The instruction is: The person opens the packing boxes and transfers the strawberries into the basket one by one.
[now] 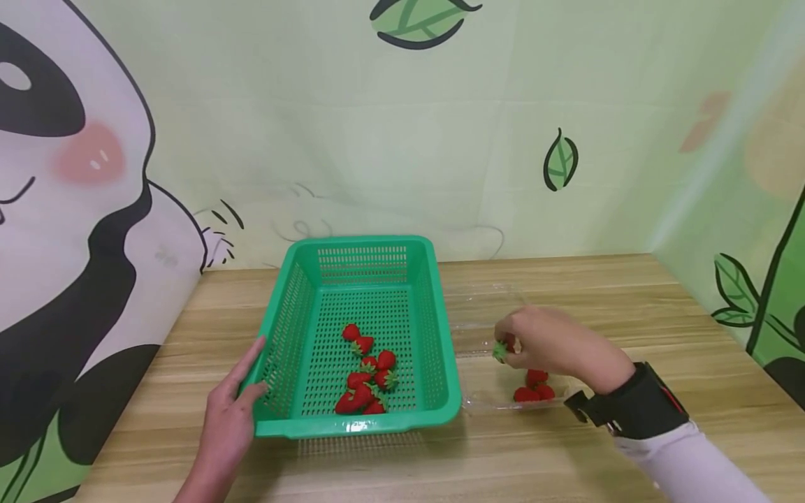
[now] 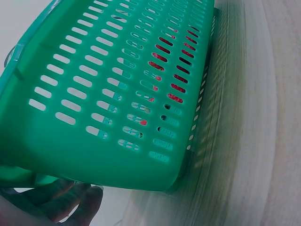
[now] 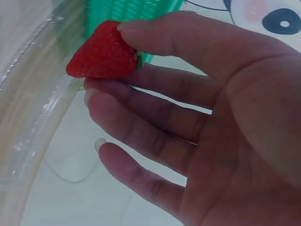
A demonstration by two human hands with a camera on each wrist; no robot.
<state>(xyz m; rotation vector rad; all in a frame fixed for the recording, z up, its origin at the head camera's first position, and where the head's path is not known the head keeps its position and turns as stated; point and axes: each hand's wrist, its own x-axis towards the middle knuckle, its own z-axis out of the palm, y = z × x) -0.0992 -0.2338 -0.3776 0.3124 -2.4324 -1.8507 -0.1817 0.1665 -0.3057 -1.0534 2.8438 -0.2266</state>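
My left hand [image 1: 228, 413] grips the left rim near the front corner of a green plastic basket [image 1: 367, 425], thumb over the rim. Several red strawberries [image 1: 358, 399] with green leaf caps lie in the front half of the basket; their red also shows through its slots in the left wrist view. To the basket's right, my right hand [image 1: 562, 347] is over a clear plastic box [image 1: 487, 381]. Between thumb and fingers it pinches one strawberry [image 3: 106, 52], held by the leafy end. A few more strawberries [image 1: 525, 395] lie in the box, partly below the hand.
The wooden table [image 1: 679, 419] meets a printed backdrop [image 1: 440, 161] with a panda and leaves behind the basket. Behind the clear box lies its transparent lid [image 1: 481, 297], hard to make out. A black camera band [image 1: 648, 405] is on my right wrist.
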